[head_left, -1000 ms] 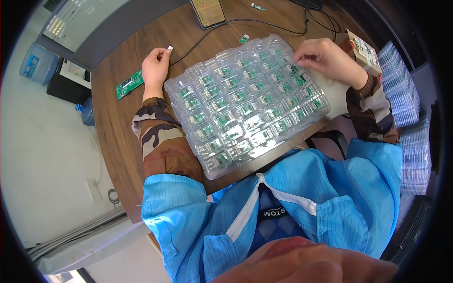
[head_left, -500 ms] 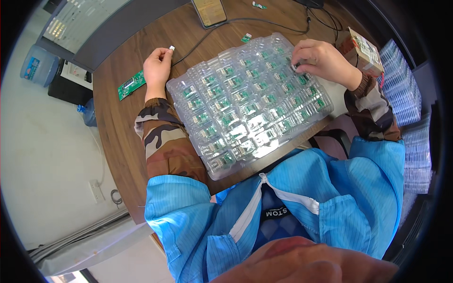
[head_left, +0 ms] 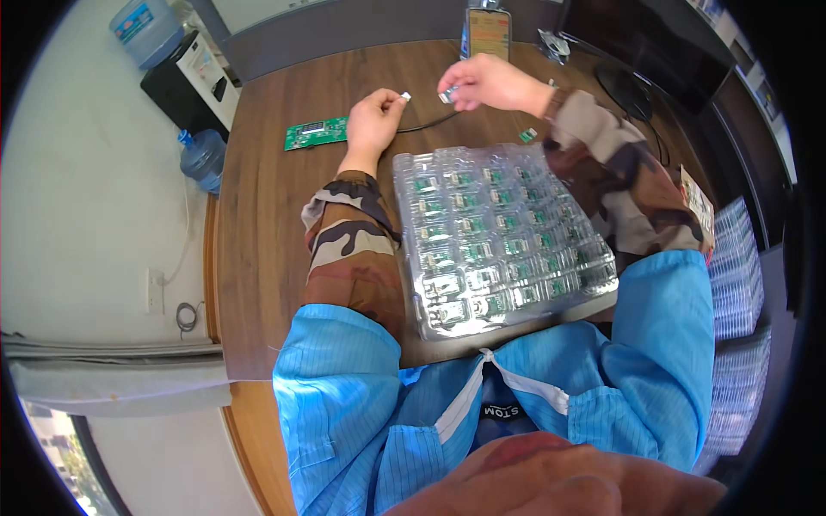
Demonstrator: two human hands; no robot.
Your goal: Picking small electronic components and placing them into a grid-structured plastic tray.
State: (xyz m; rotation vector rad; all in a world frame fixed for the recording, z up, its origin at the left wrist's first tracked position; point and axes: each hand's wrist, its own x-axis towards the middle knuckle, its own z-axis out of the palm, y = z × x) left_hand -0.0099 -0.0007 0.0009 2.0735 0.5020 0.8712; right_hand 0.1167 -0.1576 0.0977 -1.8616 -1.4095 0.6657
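Okay, left hand is up over the table, thumb and fingers pinching a small white connector. Right hand sits just across from it, fingers closed in a pinch on a small part with a white end; the rest of that part is mostly hidden by the fingers. Connector and part are near each other, apart, a gap between them. Black cable runs along the table below that gap, by the left hand. Green circuit board with a dark display lies flat just left of the left hand. Clear plastic tray, pockets in rows with small green boards, lies below both hands, nearer the body; right camouflage sleeve covers its upper right corner. One loose green board on the table beyond the tray's far edge. Phone propped upright past the right hand, monitor at far right. Stacked clear trays stand right of the table.
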